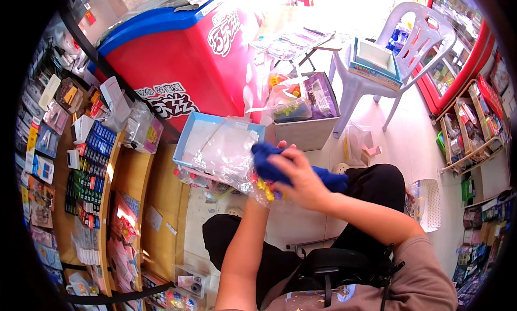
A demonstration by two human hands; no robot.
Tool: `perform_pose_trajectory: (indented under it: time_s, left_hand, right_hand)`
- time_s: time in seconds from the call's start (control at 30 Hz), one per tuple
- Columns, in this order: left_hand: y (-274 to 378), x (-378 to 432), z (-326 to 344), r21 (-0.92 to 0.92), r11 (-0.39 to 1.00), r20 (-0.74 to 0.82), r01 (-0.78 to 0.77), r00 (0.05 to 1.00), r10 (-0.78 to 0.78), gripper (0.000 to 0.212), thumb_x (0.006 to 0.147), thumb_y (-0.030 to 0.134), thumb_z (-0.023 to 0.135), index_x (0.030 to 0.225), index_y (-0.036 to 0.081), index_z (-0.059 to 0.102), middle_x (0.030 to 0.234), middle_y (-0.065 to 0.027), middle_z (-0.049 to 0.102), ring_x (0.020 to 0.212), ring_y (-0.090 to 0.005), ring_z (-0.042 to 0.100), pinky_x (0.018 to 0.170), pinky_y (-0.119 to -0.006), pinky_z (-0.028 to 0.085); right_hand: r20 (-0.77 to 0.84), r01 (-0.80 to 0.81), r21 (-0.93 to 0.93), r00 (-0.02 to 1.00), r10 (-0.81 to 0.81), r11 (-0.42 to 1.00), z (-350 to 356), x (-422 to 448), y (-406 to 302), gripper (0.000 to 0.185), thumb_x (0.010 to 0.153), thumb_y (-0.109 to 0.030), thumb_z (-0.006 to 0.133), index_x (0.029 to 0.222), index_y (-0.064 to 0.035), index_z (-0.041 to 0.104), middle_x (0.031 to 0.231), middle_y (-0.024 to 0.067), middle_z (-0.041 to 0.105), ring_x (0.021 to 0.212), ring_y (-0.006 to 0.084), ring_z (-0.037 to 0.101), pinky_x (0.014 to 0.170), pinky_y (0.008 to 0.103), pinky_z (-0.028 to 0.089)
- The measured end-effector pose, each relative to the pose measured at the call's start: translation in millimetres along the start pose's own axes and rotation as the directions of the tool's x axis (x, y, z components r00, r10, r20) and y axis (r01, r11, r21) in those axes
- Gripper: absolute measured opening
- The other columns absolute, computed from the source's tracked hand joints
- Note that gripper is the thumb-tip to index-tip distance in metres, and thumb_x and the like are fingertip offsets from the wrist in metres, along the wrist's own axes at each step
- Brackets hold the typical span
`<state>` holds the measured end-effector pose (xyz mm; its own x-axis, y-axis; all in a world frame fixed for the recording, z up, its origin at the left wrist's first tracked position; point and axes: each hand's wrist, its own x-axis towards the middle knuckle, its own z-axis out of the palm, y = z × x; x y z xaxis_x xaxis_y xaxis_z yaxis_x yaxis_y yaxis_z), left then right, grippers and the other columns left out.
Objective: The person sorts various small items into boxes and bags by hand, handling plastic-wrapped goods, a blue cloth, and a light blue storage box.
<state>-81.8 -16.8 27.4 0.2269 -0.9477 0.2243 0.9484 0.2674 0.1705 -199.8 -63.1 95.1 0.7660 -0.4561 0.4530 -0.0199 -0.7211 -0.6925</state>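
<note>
My right hand (301,179) is closed around a blue cloth (274,163), pressing it over my left hand, with one end of the cloth trailing towards my right knee. My left hand (262,196) is mostly hidden under the cloth and a clear plastic bag (226,153); a few fingertips show beyond the cloth. Small yellow and red items (265,190) show through the plastic at my left hand. The bag spreads over a light blue open box (181,149) just left of my hands.
Wooden shelves (161,206) with packaged goods stand at left. A red and blue freezer (173,64) is ahead, beside a grey box (305,133) holding packages. A plastic chair (355,76) bears a small box (375,66). A clear container (355,143) lies on the floor.
</note>
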Motion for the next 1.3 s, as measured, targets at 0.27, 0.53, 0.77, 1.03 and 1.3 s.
perform_pose_trajectory:
  time_s: [0.27, 0.53, 0.77, 1.03, 1.3]
  left_hand:
    - [19.6, 4.4, -12.8, -0.019, 1.000, 0.074, 0.020, 0.997, -0.018, 0.012, 0.085, 0.018, 0.045, 0.082, 0.007, 0.049, 0.119, -0.0129, 0.047, 0.124, -0.0329, 0.027, 0.097, -0.058, 0.024]
    - [20.6, 1.0, -38.2, 0.076, 0.996, -0.037, 0.049, 0.998, -0.047, 0.011, 0.084, 0.020, 0.047, 0.083, 0.009, 0.050, 0.099, -0.0081, 0.055, 0.118, -0.0272, 0.037, 0.098, -0.049, 0.028]
    - [-19.5, -8.4, -44.6, 0.539, 0.813, -0.620, 0.221, 0.757, 0.205, 0.014, 0.087, 0.019, 0.044, 0.080, 0.010, 0.050, 0.075, -0.0016, 0.053, 0.078, -0.0148, 0.053, 0.066, -0.030, 0.043]
    - [-17.3, -16.0, -51.3, 0.772, 0.527, -0.581, 0.355, 0.729, 0.361, 0.011, 0.085, 0.016, 0.050, 0.077, 0.008, 0.049, 0.070, -0.0002, 0.053, 0.062, -0.0097, 0.052, 0.056, -0.021, 0.041]
    - [16.7, -17.4, -25.7, 0.579, 0.673, -0.512, 0.460, 0.848, -0.139, 0.029, 0.087, 0.020, 0.048, 0.112, 0.005, 0.048, 0.114, -0.0111, 0.050, 0.098, -0.0208, 0.052, 0.079, -0.034, 0.045]
  right_hand:
    - [0.134, 0.014, -0.065, 0.991, -0.005, 0.998, 8.9, -49.0, 26.6, 0.052, 0.065, 0.000, 0.060, 0.113, -0.0169, 0.048, 0.102, 0.0155, 0.041, 0.089, 0.0353, 0.048, 0.073, 0.0387, 0.044]
    - [0.287, -0.629, 0.387, 0.777, 0.561, 0.674, -24.1, -52.4, 48.5, 0.030, 0.082, -0.022, 0.053, 0.102, 0.0000, 0.049, 0.083, 0.0137, 0.058, 0.075, 0.0203, 0.056, 0.069, 0.0304, 0.044]
    - [0.205, -0.502, 0.177, 0.860, 0.468, 0.846, -14.6, -46.6, 48.6, 0.077, 0.072, -0.042, 0.063, 0.125, -0.0035, 0.023, 0.106, 0.0211, 0.049, 0.092, 0.0311, 0.054, 0.080, 0.0351, 0.042]
    - [0.405, -0.758, 0.601, 0.563, 0.720, 0.254, 4.3, -48.7, 95.2, 0.032, 0.080, -0.021, 0.058, 0.105, -0.0023, 0.053, 0.091, 0.0054, 0.059, 0.079, 0.0124, 0.055, 0.072, 0.0250, 0.043]
    - [0.802, -0.866, 0.491, 0.408, 0.436, -0.093, 6.8, -58.4, 116.6, 0.027, 0.080, -0.021, 0.059, 0.102, -0.0043, 0.055, 0.089, 0.0035, 0.059, 0.076, 0.0123, 0.057, 0.070, 0.0263, 0.046]
